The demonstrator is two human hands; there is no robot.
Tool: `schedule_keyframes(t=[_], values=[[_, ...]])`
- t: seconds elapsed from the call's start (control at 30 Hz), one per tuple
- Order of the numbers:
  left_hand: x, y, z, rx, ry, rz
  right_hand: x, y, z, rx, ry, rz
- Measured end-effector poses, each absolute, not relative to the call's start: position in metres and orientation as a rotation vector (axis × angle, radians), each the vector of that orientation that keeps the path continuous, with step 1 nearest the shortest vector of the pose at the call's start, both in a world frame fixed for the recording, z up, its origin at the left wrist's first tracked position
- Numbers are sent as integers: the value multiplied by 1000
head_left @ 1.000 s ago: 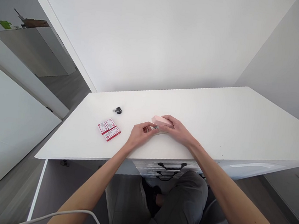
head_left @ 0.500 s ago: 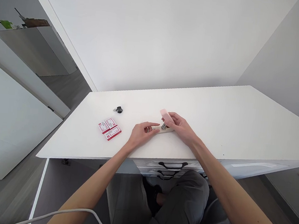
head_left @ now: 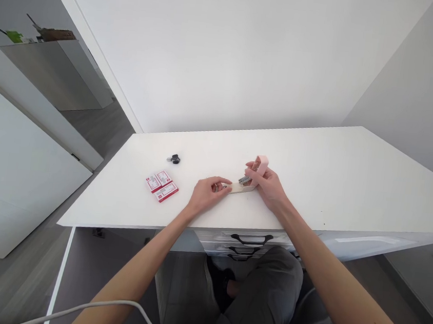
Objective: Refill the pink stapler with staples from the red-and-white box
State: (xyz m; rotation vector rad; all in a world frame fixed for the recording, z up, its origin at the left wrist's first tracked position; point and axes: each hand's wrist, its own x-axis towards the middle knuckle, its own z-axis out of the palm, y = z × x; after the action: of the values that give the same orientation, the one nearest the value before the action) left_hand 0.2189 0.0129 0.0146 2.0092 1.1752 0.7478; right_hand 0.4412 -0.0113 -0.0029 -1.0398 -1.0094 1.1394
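A stapler with a pink top cover (head_left: 262, 162) and a cream base (head_left: 239, 188) lies on the white tabletop, opened up. My left hand (head_left: 208, 192) pinches the left end of the base, fingers curled round it. On the other side, my right hand (head_left: 270, 187) is closed on the pink cover, which stands steeply raised at the hinge end. A metal staple rail (head_left: 244, 180) shows between the two hands, tilted above the base. Whether staples sit in the rail is too small to tell.
Red-and-white small boxes (head_left: 162, 185) lie left of my hands, with a black staple remover (head_left: 175, 158) behind them. The white table (head_left: 316, 172) meets the wall at the back. Drawers with black handles (head_left: 251, 239) are below the front edge. A white cable (head_left: 120, 303) crosses my left forearm.
My right hand has swung the pink cover further up and to the right, showing more of the metal rail. My left hand stays at the base's left end.
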Motion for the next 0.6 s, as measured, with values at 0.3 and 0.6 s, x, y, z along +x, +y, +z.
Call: schedule_keyframes(t=[0.3,0.6], values=[[218,11,11,2017,1177,786,456,-16,-11,-1065,-854,985],[217,12,9,2042,1177,808,497,-47,-11,-1311,-973,912]])
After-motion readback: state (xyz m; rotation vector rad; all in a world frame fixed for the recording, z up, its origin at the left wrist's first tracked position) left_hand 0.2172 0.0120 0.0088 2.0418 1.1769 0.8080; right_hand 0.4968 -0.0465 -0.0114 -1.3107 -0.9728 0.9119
